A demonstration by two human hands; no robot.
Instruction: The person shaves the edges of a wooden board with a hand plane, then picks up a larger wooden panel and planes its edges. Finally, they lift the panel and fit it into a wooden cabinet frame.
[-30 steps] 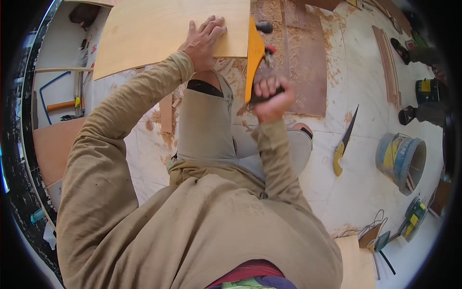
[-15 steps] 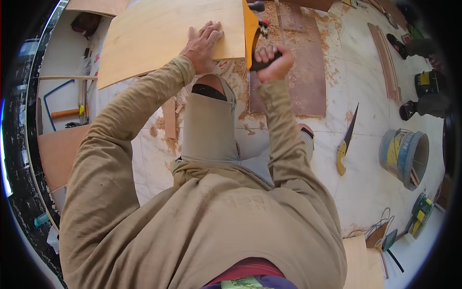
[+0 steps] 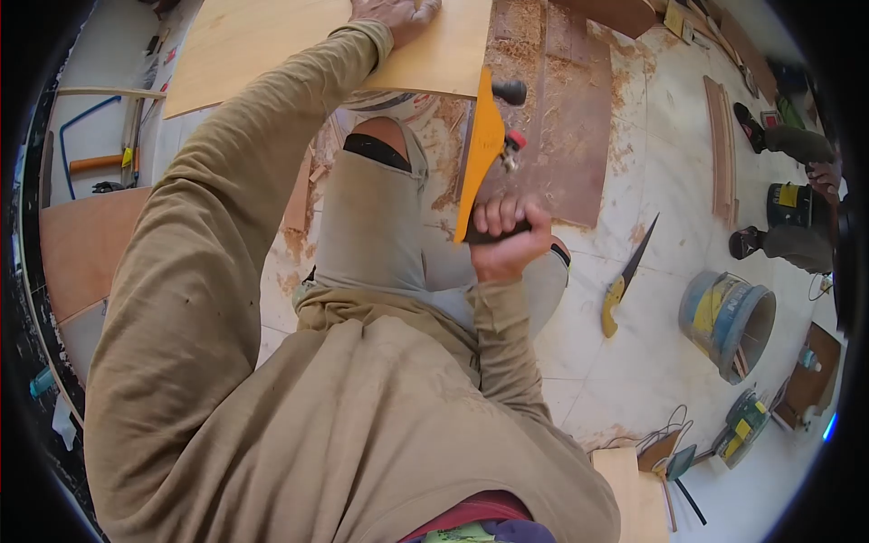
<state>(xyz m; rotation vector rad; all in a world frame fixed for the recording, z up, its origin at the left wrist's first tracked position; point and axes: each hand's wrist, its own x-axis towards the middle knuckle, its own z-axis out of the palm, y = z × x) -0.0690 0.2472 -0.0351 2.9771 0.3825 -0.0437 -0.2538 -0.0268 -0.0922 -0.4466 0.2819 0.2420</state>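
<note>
My left hand (image 3: 396, 16) lies on the pale plywood board (image 3: 272, 54), at the top edge of the view. Its fingers are partly cut off by the frame but rest spread on the wood. My right hand (image 3: 514, 242) is wrapped around the dark rear handle of an orange hand plane (image 3: 482, 149). The plane hangs in front of my right knee, its front end with the black knob close to the board's near right corner. Below the board, a rounded container (image 3: 389, 101) shows in part.
Wood shavings cover a brown panel (image 3: 566, 163) on the floor. A yellow-handled handsaw (image 3: 625, 288) and a blue bucket (image 3: 715, 317) lie to the right. Another person's legs (image 3: 797, 145) show at far right. A hacksaw (image 3: 63, 149) and hammer (image 3: 98, 163) are at left.
My right hand has drawn the plane back toward my body, off the board's right edge. My left hand stays on the board, now higher in view as the camera tilted.
</note>
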